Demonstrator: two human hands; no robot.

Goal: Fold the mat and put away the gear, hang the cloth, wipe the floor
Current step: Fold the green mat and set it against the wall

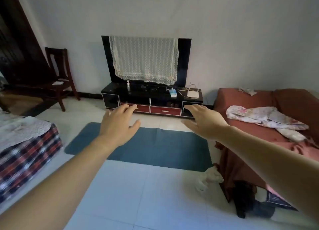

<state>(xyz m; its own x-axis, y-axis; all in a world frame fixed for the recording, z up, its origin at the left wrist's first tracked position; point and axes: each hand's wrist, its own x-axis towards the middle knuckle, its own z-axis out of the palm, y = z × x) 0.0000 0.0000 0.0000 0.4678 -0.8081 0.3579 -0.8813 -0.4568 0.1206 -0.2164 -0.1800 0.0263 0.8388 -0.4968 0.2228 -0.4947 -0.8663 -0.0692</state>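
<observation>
Your left hand (119, 124) and right hand (203, 122) reach forward, well apart, fingers straight and spread, holding nothing. The blue mat (155, 148) lies flat on the tiled floor (138, 195), ahead of and below both hands, with its long axis running left to right across your view. Neither hand looks clearly nearer. Each lines up with one half, so you can likely take an end with each.

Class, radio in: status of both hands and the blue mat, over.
Left hand, right hand open, empty. Blue mat flat, unfolded. White cloth crumpled beside its corner.
</observation>
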